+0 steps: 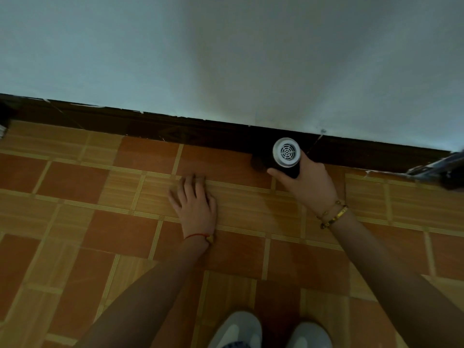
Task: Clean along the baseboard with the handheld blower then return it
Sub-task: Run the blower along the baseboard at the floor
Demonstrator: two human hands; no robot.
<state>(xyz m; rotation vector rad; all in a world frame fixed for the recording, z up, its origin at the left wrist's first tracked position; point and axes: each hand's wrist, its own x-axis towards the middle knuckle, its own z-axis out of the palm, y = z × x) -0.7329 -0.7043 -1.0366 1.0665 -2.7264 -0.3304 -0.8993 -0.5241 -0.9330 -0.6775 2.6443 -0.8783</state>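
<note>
A room in a home, seen at floor level: a floor (75, 182) of orange and wood-look tiles in a patchwork pattern meets a dark wooden baseboard (125, 124) under a plain painted wall (226, 51), its paint edge chipped along the board.

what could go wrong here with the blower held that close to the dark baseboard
1. The right hand grips the black handheld blower with the white grilled end pointed at the dark brown wooden baseboard; its nose looks very near and could knock the wood.
2. The left hand rests flat on the orange and tan tiled floor beside the airflow, so blown dust may land on it.
3. The metal object at the right edge lies along the sweep path and could get bumped.
</note>
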